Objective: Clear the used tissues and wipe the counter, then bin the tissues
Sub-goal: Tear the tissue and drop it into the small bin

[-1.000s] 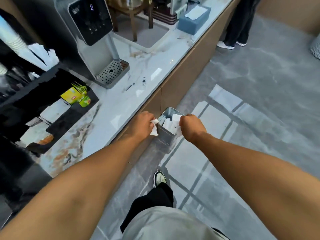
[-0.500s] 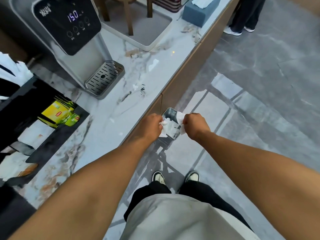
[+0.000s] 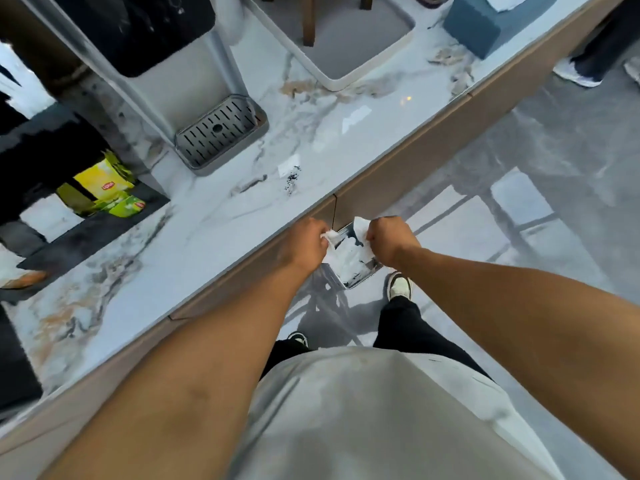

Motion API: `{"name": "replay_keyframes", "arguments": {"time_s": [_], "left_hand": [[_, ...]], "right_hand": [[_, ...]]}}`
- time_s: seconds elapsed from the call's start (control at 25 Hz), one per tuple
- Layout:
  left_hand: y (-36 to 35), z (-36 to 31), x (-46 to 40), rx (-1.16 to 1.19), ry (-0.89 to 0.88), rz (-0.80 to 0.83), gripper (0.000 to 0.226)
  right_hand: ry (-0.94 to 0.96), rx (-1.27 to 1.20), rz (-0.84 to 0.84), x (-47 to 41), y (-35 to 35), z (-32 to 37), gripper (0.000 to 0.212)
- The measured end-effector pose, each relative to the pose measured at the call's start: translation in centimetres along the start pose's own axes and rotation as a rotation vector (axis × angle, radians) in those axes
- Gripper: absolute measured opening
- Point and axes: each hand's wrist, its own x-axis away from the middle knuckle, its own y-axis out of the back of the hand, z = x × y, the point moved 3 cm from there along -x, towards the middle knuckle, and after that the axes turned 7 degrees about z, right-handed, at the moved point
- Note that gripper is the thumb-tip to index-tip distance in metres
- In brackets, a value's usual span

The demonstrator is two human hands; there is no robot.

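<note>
Tissues [image 3: 349,252] fill the small metal bin [image 3: 362,276], which stands on the floor against the cabinet front, just below the edge of the surface [image 3: 214,216]. Both hands hang over it, probably so that anything let go falls straight in. The left hand [image 3: 306,242] is closed on a scrap of white tissue at the bin's 9 o'clock rim; the right hand [image 3: 389,239] is fisted on a larger sheet at 1 o'clock. Judging by this, binning is the step in hand and neither piece is released yet. Whether the two pieces are one sheet stretched between the hands cannot be told, since the knuckles hide the fingertips. Up on the surface at 11 o'clock from the hands lies a dark speck patch [image 3: 291,178] beside a pale square, which may be a reflection, not paper. The dispenser [image 3: 166,57] and blue tissue box [image 3: 485,26] are cut off at the top, and the picture is slightly blurred.
</note>
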Motion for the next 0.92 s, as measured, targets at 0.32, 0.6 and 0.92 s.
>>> {"name": "replay_keyframes", "arguments": {"time_s": [0.32,0.6,0.92], "left_hand": [[-5.8,-4.5,-0.8,0.204,0.503,-0.074,0.023],[-11.0,-5.7,-1.6,0.359,0.723,-0.105,0.017],[-19.1,-0.6,-7.6,0.488,0.785,-0.086,0.014]], "right_hand": [[0.272,0.245,0.224,-5.1,2.5,-6.4,0.028],[0.34,0.331,0.327,-8.8,1.1,-9.6,0.024],[0.257,0.246,0.391,-16.9,-7.0,-10.7,0.022]]}}
